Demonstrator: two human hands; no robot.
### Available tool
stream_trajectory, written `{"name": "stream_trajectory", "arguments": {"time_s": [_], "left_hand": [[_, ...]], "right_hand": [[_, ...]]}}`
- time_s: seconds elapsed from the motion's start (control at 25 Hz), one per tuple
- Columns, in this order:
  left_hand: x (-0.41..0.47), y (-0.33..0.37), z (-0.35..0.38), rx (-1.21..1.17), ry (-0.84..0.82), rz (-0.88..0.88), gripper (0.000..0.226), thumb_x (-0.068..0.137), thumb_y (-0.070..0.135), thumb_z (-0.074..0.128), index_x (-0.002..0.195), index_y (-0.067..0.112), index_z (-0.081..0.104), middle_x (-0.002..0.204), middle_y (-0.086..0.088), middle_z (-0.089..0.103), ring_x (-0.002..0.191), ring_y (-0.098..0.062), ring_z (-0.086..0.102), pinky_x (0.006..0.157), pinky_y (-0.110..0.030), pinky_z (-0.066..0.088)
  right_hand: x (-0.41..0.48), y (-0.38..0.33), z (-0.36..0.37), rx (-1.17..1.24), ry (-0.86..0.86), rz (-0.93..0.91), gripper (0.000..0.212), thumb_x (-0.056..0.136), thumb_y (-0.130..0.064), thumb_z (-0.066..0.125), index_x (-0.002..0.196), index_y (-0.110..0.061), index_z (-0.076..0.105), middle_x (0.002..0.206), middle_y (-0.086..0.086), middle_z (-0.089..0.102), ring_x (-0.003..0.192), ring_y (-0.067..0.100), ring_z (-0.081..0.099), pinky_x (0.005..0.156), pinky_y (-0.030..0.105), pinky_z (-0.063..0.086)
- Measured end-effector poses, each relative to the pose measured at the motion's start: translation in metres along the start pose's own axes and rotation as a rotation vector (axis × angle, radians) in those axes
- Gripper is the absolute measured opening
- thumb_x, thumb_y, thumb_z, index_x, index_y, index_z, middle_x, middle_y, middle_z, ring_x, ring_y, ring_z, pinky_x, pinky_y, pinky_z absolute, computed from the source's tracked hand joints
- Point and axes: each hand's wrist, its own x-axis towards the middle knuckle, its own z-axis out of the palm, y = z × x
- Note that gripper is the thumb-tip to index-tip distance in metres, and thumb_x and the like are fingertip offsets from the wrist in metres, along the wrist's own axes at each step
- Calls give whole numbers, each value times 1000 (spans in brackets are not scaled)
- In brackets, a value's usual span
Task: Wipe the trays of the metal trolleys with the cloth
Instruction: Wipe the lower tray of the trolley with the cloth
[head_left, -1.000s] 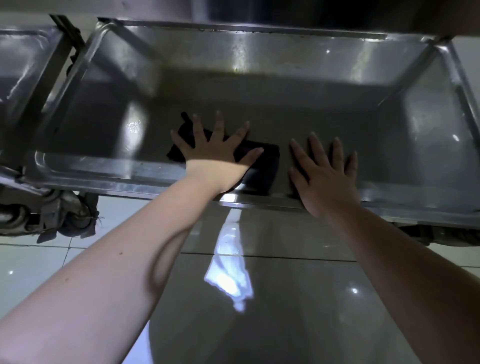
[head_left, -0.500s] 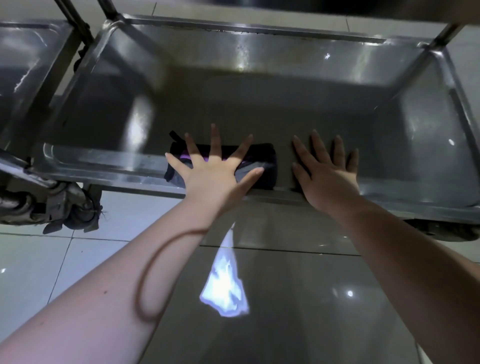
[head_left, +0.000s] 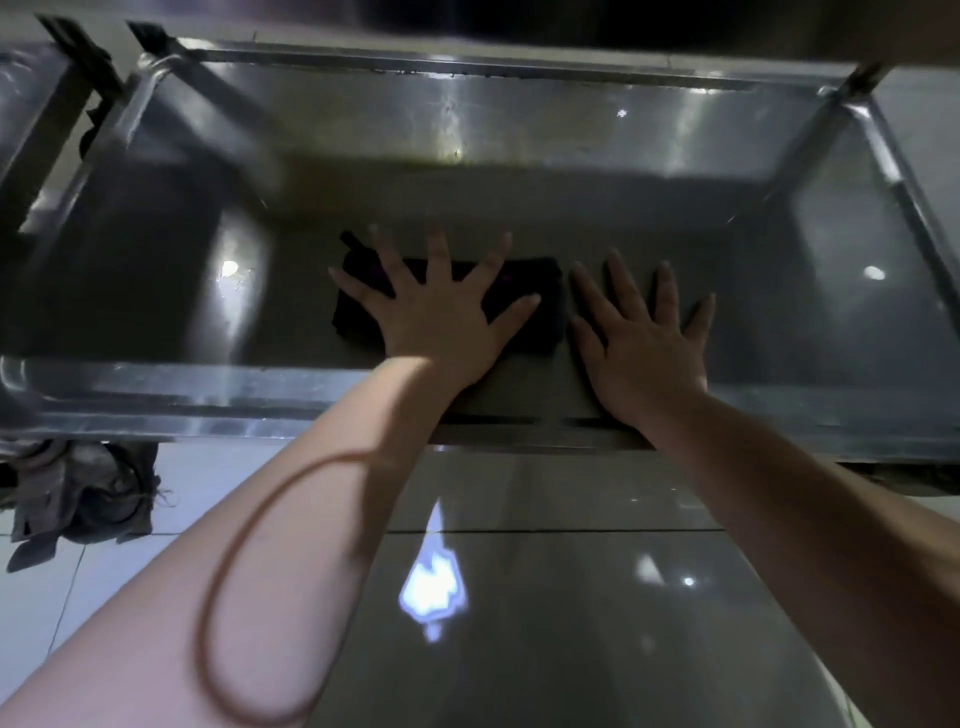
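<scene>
1. Dark cloth (head_left: 548, 327), folded into an oblong pad with a trace of purple showing between the fingers, is seen lying flat on the floor of a stainless-steel tray (head_left: 156, 384). It lies towards the near wall, about midway along the tray's length.
2. The left hand (head_left: 441, 322) is spread wide on top of the cloth, with fingers straight and splayed and the palm pressed down. Nothing is curled round or pinched.
3. The right hand (head_left: 641, 338) is laid flat on the bare metal just beside the cloth's right edge, its fingers straight and slightly apart.
4. A thin brown loop (head_left: 244, 530) is seen lying across the left forearm.
5. The tray is deep and rectangular, its steel dulled and streaked. Small light spots are reflected on its floor and a brighter band on the far wall. A corner post (head_left: 862, 78) is fixed at the far right corner.
6. A second metal tray (head_left: 31, 130) is partly caught at the left, blurred. Below the near left corner a castor wheel (head_left: 88, 493), tangled with dark fluff, is set on glossy pale floor tiles (head_left: 519, 597).
7. Bare tray floor is left open on both sides of the hands and towards the far wall. The near rim is crossed by both forearms.
</scene>
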Motion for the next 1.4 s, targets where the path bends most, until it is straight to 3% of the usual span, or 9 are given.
{"name": "stream_trajectory", "arguments": {"time_s": [0.12,0.32,0.52,0.6,0.72,0.96,1.08,1.24,1.4], "left_hand": [[58,20,-5,-23,2,41,76,75,89,-1,145,59,-7,164,-5,-6,144,-50,-13,89,-82,-18],[111,36,-16,-80,-57,113,76,84,83,8,151,49,-6,164,-2,-10,144,-43,-22,98,-82,-9],[73,23,-9,-125,138,250,70,86,79,8,150,51,8,164,-5,-7,147,-41,-15,103,-75,-13],[57,14,2,-54,50,298,72,79,86,7,146,60,-1,163,-3,-14,145,-41,-20,103,-75,-14],[72,16,0,-80,-44,223,77,70,94,9,141,66,-5,163,0,-16,145,-40,-22,98,-77,-16],[108,44,-20,-46,-166,154,93,66,98,16,147,57,-1,164,-4,-7,145,-46,-16,97,-82,-12],[79,31,-26,-41,-186,183,88,68,96,12,146,59,2,164,-1,-5,147,-42,-12,101,-79,-9],[-24,-19,-16,-58,-108,210,80,66,94,0,141,66,2,164,4,0,147,-37,-8,104,-75,-9],[-101,-67,-19,-35,-161,183,64,69,89,-7,131,74,-12,163,8,-3,146,-30,-11,107,-69,-8]], "right_hand": [[-1,-1,1,-1,-9,13,60,88,-64,-3,146,-53,-12,161,-16,-11,148,30,-15,112,65,-9],[2,0,1,13,-7,43,58,87,-66,1,143,-59,-11,161,-19,-8,149,28,-11,113,63,-8],[0,1,1,12,18,40,57,89,-66,3,144,-59,-10,161,-19,-6,149,28,-9,113,63,-7],[-2,1,1,11,15,41,57,89,-66,2,144,-59,-11,161,-18,-7,149,28,-11,114,63,-7],[-5,1,0,16,-5,39,57,89,-66,1,144,-58,-13,161,-18,-9,149,28,-13,114,62,-8],[-1,0,-5,18,-19,49,57,91,-65,6,145,-57,-8,161,-17,-9,149,27,-13,113,64,-6],[-1,1,-4,20,-20,41,58,90,-65,6,145,-57,-8,162,-17,-8,149,27,-12,113,64,-6],[-1,1,-2,14,-15,47,58,89,-65,6,145,-57,-8,161,-18,-8,149,27,-10,113,64,-5],[-4,-1,-6,11,-39,46,57,91,-65,10,146,-57,-1,161,-19,-5,149,27,-8,114,63,-5]]}}
